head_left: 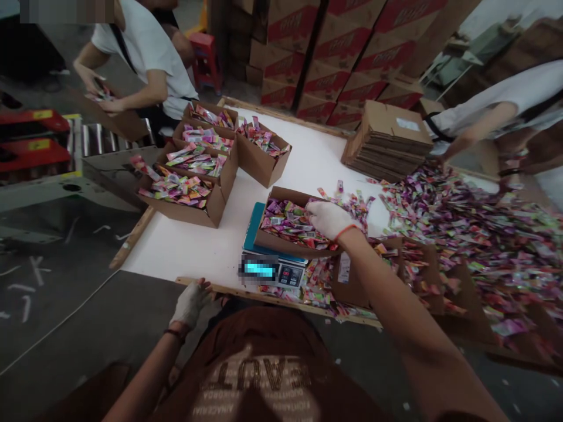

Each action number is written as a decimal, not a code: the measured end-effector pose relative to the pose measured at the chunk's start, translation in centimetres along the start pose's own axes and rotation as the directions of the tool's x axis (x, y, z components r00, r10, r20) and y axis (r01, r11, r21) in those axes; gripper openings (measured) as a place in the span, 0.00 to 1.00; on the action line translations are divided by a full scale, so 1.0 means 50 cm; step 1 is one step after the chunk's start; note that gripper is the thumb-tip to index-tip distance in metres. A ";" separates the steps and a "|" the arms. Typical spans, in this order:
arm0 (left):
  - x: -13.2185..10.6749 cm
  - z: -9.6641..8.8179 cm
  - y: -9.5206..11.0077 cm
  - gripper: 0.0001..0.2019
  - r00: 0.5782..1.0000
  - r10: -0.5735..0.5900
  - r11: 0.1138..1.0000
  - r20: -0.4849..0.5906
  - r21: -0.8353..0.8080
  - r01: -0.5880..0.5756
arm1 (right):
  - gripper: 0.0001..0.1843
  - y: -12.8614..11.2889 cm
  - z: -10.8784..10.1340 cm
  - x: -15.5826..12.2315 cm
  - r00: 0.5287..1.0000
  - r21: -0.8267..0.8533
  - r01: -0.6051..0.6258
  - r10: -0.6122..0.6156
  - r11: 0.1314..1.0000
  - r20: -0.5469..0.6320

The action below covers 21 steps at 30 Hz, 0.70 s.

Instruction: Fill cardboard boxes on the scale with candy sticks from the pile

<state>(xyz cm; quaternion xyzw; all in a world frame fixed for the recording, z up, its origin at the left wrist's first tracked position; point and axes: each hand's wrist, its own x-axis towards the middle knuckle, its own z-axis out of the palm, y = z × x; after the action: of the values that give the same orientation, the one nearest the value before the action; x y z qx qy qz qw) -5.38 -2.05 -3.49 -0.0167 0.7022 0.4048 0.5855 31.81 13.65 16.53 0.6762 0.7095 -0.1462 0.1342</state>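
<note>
White-gloved right hand, grip unclear, best kept light in brown cardboard box; left hand slack by white table's near edge.

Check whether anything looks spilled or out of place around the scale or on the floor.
Yes. Loose packets lie beside the scale, along the table's near edge, outside any box, so they look spilled. White scraps also litter the floor at left.
</note>
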 end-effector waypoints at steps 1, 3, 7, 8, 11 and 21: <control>-0.001 0.001 0.002 0.07 1.000 0.004 1.000 0.009 -0.001 -0.004 | 0.19 -0.018 0.012 0.015 0.999 -0.022 -0.023 0.024 0.999 0.039; -0.003 -0.001 0.004 0.06 1.000 0.005 1.000 0.014 -0.014 -0.005 | 0.23 -0.036 0.030 0.035 0.997 -0.035 -0.041 0.043 0.999 0.066; -0.006 -0.015 -0.001 0.05 1.000 0.004 0.999 -0.023 -0.048 -0.005 | 0.19 -0.011 0.022 0.030 0.997 -0.030 0.018 -0.015 0.999 0.080; -0.007 -0.020 -0.003 0.05 0.999 0.009 0.999 -0.036 -0.052 -0.011 | 0.17 0.003 0.012 0.023 0.997 -0.015 0.032 -0.031 0.999 0.069; -0.007 -0.030 -0.009 0.04 0.998 0.004 0.999 -0.063 -0.051 -0.007 | 0.12 0.050 -0.025 0.002 0.998 0.093 0.056 -0.058 0.994 0.018; -0.003 -0.001 -0.005 0.05 0.999 -0.029 0.999 -0.034 -0.035 0.028 | 0.14 0.080 -0.048 -0.030 0.983 0.387 0.085 -0.013 0.918 -0.184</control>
<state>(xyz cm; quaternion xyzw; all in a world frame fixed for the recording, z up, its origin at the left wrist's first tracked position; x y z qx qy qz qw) -5.26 -2.32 -3.48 -0.0436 0.7049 0.4080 0.5786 35.91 13.36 19.23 0.6816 0.6915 -0.2282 -0.0718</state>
